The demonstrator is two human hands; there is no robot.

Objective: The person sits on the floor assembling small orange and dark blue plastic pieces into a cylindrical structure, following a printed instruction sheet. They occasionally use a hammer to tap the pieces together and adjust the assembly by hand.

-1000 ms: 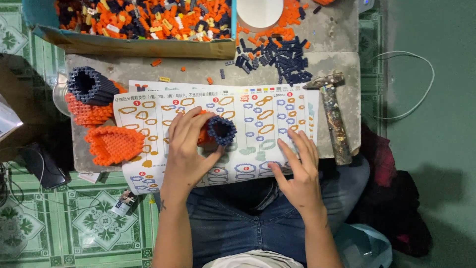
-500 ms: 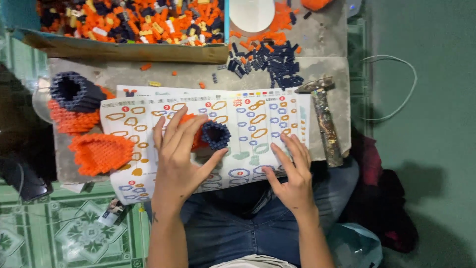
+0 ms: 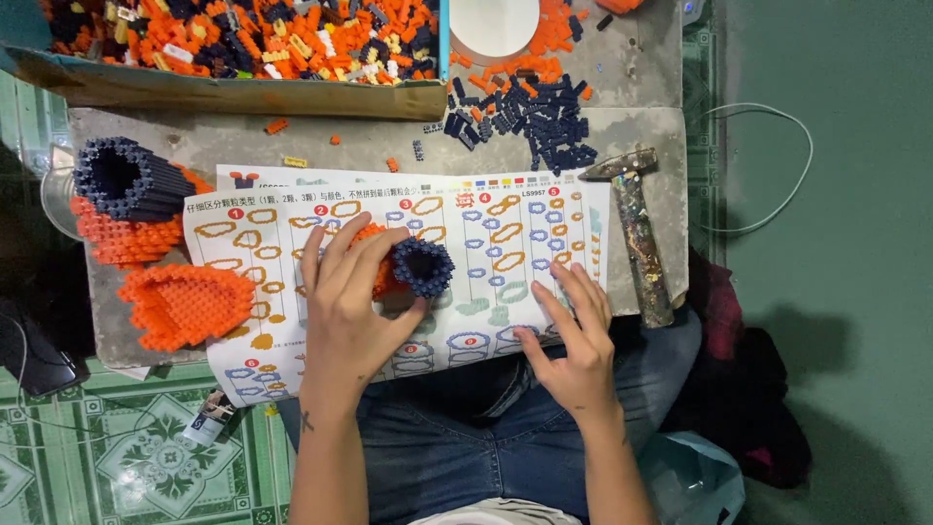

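My left hand (image 3: 345,306) grips a small brick-built tube (image 3: 416,267), orange at one end with a dark blue ring at the other, and holds it over a printed instruction sheet (image 3: 505,238). My right hand (image 3: 573,340) rests flat on the lower right part of that sheet, fingers spread, holding nothing. The sheet lies on a grey slab (image 3: 369,151) across my lap.
A larger orange and dark blue brick tube (image 3: 126,194) and a flat orange brick piece (image 3: 185,303) lie at the left. A cardboard box (image 3: 243,97) of mixed small bricks sits at the back. Loose dark blue bricks (image 3: 535,117) and a hammer (image 3: 637,228) lie at the right.
My left hand has turned the small tube slightly while keeping hold of it. My right hand stays on the sheet, shifted a little.
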